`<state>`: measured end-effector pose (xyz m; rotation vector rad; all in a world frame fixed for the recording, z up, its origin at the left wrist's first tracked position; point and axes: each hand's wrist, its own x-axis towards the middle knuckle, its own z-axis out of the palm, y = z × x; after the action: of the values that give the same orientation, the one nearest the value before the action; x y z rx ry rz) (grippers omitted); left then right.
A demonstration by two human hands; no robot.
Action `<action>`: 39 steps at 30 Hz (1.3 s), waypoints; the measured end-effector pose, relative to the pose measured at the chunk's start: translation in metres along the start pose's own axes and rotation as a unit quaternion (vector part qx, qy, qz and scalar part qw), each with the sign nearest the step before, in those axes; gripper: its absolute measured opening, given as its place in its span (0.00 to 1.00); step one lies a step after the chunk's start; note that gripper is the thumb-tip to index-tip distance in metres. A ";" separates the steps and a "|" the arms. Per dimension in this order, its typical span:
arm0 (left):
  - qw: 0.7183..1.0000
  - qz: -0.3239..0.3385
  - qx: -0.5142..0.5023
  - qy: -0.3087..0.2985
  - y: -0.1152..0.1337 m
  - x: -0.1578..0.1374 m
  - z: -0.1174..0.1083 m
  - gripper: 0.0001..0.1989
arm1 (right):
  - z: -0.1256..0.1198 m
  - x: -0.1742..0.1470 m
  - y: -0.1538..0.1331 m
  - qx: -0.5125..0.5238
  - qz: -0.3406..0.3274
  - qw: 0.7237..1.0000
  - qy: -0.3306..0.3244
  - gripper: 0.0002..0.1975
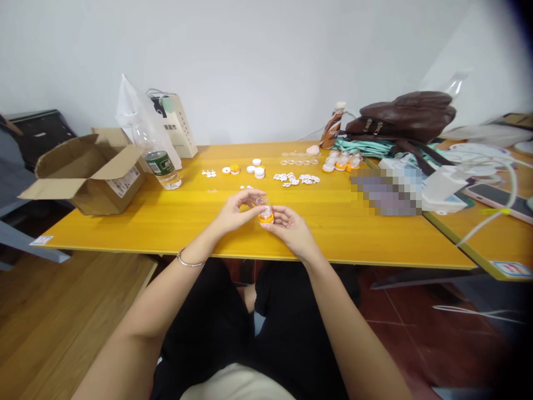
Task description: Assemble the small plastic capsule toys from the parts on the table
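Observation:
Between both hands, just above the table's front half, is a small clear container with an orange base (266, 218). My left hand (237, 211) is closed at its clear upper part, thumb against the side. The orange base is gripped by the thumb and fingers of my right hand (291, 226). Beyond the hands lie white patterned pieces (308, 179), white round caps (259, 172), orange rings (235, 168) and small white pegged parts (209, 173). Clear discs (298, 161) sit in rows farther back. Several similar orange-based containers (342, 161) stand at the right.
An open cardboard box (100, 183), a large water bottle (164, 168) and a paper bag (181, 125) stand at left. To the right are a brown drink bottle (332, 129), a brown leather bag (402, 118), white cables (495, 208) and a phone (499, 201).

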<state>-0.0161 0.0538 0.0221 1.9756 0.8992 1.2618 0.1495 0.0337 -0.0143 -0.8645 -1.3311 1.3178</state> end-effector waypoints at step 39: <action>1.000 0.011 -0.009 -0.022 0.000 -0.002 0.000 0.10 | 0.002 -0.003 -0.007 0.025 -0.005 1.000 0.011 0.17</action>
<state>-0.0167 0.0522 0.0214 1.9954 0.8444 1.2297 0.1495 0.0292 -0.0077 -0.8345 -1.2784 1.3252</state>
